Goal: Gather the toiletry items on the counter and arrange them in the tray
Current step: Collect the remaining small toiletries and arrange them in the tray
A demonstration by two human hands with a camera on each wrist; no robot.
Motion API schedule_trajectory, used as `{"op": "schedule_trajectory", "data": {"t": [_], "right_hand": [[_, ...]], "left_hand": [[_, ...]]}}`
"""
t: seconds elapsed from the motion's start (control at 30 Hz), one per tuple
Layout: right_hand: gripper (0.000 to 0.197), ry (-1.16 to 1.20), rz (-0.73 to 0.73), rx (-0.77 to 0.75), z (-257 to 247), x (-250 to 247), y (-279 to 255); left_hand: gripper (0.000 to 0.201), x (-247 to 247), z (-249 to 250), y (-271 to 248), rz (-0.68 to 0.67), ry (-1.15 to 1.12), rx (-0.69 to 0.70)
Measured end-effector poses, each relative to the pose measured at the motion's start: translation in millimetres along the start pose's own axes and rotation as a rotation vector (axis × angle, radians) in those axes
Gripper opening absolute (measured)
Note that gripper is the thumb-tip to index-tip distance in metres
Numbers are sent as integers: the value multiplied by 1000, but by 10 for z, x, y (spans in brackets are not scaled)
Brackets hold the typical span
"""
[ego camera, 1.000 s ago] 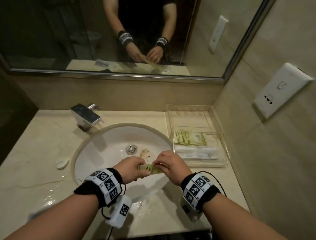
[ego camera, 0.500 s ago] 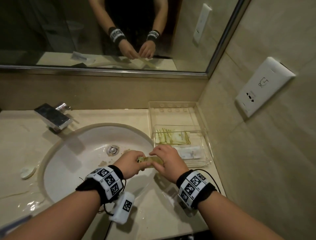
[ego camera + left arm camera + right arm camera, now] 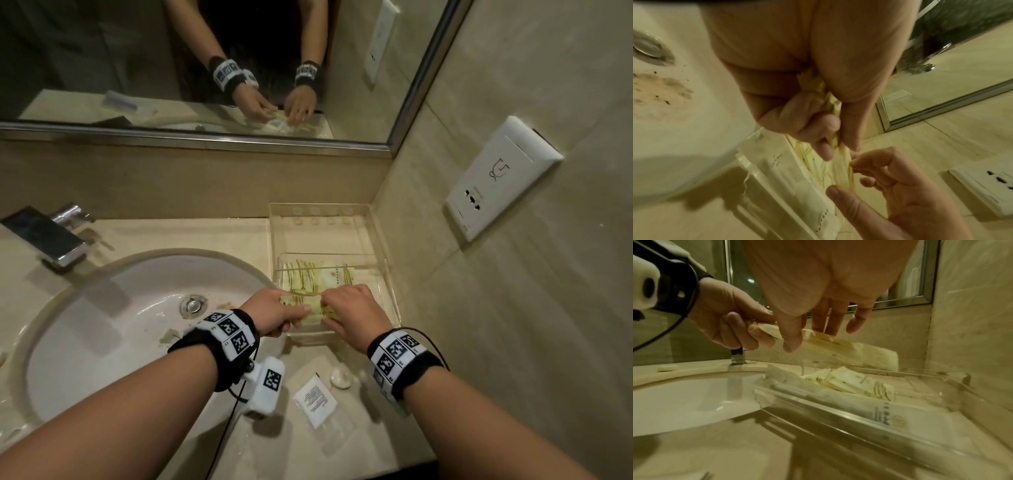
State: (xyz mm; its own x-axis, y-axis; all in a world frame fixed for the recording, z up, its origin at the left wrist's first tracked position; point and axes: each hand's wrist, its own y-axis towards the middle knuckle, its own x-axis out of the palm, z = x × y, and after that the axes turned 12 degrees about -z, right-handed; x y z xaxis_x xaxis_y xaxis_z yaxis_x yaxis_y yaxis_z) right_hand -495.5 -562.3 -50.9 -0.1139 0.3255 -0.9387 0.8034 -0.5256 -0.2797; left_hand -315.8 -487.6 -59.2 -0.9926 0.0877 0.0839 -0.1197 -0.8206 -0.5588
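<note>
A clear plastic tray stands on the counter right of the sink. In its near part lie green-striped sachets and a long white packet. Both hands hold a pale yellow packet just above that near part. My left hand grips its left end with curled fingers. My right hand pinches the other part between thumb and fingers. A white printed sachet lies on the counter near the front edge.
A small round cap sits beside the white sachet. The sink basin with its drain lies to the left, the chrome faucet behind it. A wall socket is on the right wall. A mirror runs along the back.
Both hands have carried the yellow packet to the right, from over the sink to just above the tray's near part. The view has swung right, showing the white sachet and cap.
</note>
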Motion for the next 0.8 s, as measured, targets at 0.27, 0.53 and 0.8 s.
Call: {"op": "schedule_trajectory", "data": {"t": [0.27,0.53,0.8], "right_hand": [[13,-8,-30,81,378,-70,190],[17,-22,-94,220,635,81,437],[18,-4,-39,297,752,182,536]], "left_hand": [[56,-101,41,100,225,90,-13],[53,-166,-15,39,206,183,-36],[46,-133,-38,1,208,229,-56]]}}
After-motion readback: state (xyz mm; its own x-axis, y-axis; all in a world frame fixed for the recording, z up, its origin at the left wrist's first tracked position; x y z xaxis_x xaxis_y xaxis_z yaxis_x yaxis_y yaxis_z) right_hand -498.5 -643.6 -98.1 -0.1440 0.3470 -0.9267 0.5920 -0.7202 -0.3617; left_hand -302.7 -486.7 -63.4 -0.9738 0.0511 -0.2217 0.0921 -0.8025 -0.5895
